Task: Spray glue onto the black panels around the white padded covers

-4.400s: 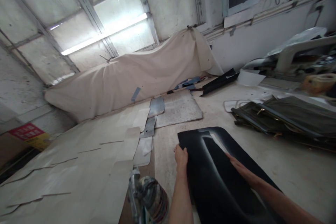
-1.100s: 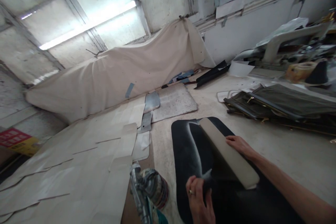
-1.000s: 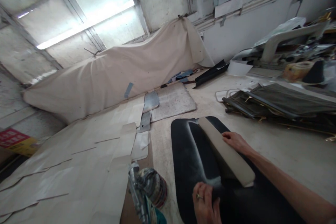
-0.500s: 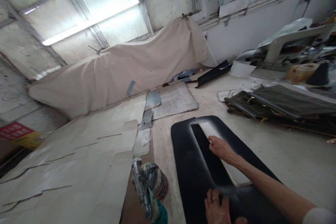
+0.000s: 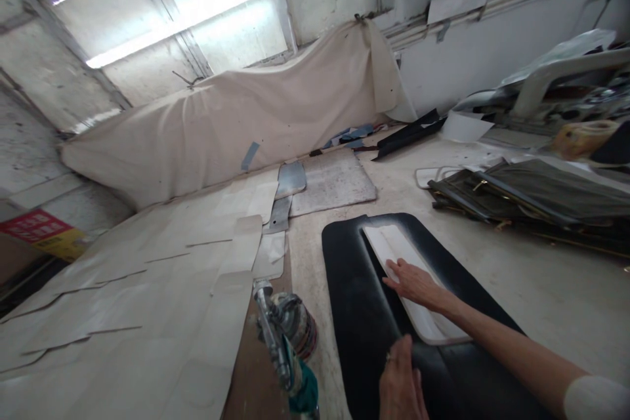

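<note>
A black rounded panel (image 5: 349, 315), leather-like with a sunken long slot, lies on the worktable. Over part of that slot is a flat white strip of board (image 5: 394, 243), its face turned up and a dark gap showing along its left side. My right hand (image 5: 418, 285) rests on the board with fingers stretched out, the fingertips near its left edge. Lower down, my left hand (image 5: 401, 384), with a ring on one finger, stands on edge against the black panel near the slot's lower end. Its fingers are extended and grip nothing visible.
Left of the panel, a spray gun (image 5: 273, 328) stands by a stained can (image 5: 300, 325). Overlapping pale sheets (image 5: 162, 302) cover the table's left. Dark zippered pieces (image 5: 556, 197) are stacked at right, before a sewing machine (image 5: 536, 88). A beige cloth (image 5: 305, 98) hangs behind.
The white board has tipped flatter and leftward over the slot. My right hand has loosened from its edge and spread on top. My left hand has turned on edge and moved slightly up.
</note>
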A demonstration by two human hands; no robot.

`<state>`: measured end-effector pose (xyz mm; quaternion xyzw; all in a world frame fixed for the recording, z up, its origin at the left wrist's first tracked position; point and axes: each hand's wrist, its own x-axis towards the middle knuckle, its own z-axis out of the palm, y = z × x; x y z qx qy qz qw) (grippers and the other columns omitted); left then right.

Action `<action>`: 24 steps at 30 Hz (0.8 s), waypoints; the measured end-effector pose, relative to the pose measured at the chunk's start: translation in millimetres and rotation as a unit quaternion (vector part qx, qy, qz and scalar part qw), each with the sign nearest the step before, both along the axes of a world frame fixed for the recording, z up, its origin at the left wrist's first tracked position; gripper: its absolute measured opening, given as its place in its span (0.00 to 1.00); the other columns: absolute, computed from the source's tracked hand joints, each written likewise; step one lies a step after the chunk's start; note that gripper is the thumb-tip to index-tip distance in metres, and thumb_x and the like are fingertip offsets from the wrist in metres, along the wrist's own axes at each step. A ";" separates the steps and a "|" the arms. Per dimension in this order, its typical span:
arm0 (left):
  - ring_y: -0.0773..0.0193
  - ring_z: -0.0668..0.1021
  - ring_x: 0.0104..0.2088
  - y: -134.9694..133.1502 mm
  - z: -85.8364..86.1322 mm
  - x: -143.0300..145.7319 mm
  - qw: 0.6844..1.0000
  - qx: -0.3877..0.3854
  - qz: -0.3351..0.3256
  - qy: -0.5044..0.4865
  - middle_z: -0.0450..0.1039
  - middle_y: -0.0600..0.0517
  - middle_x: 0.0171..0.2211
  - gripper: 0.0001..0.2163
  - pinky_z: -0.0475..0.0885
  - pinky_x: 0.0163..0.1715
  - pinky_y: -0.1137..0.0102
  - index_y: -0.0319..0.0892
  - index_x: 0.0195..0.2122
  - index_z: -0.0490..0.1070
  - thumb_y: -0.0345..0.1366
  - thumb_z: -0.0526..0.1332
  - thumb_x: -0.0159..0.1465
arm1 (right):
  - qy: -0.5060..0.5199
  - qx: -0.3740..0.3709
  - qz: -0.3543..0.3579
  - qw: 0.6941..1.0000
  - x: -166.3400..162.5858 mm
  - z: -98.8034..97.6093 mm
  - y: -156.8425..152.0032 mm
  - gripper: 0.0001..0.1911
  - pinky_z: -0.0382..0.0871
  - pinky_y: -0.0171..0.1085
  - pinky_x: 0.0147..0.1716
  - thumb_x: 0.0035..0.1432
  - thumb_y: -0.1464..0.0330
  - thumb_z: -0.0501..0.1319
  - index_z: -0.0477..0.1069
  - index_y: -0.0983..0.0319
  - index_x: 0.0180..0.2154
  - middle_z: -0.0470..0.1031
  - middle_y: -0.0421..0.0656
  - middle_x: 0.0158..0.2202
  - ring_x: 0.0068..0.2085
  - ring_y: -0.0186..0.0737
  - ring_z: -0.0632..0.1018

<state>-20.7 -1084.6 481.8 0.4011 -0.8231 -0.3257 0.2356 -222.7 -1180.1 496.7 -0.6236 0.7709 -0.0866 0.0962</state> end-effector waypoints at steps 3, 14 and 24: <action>0.59 0.66 0.55 -9.2 9.1 6.4 0.994 -0.077 0.082 -0.005 0.64 0.46 0.54 0.19 0.65 0.53 0.61 0.48 0.51 0.64 0.31 0.46 0.61 | -0.018 -0.011 0.020 1.000 -4.0 -3.8 1.6 0.16 0.64 0.38 0.35 0.61 0.60 0.48 0.66 0.61 0.43 0.69 0.48 0.37 0.36 0.43 0.74; 0.50 0.62 0.57 -101.9 12.3 15.3 0.954 0.034 0.291 -0.058 0.59 0.36 0.56 0.22 0.58 0.56 0.55 0.30 0.55 0.57 0.30 0.51 0.59 | -0.002 -0.023 -0.080 0.997 -45.6 -41.3 28.6 0.29 0.62 0.57 0.43 0.55 0.56 0.53 0.56 0.59 0.57 0.56 0.49 0.59 0.55 0.59 0.59; 0.56 0.62 0.55 -102.7 5.1 -5.7 0.943 0.050 0.328 -0.026 0.59 0.39 0.53 0.20 0.57 0.58 0.64 0.32 0.52 0.61 0.25 0.51 0.57 | 0.090 -0.075 -0.071 0.991 -40.8 -26.6 33.0 0.22 0.60 0.56 0.42 0.54 0.56 0.56 0.67 0.55 0.49 0.53 0.49 0.60 0.54 0.61 0.57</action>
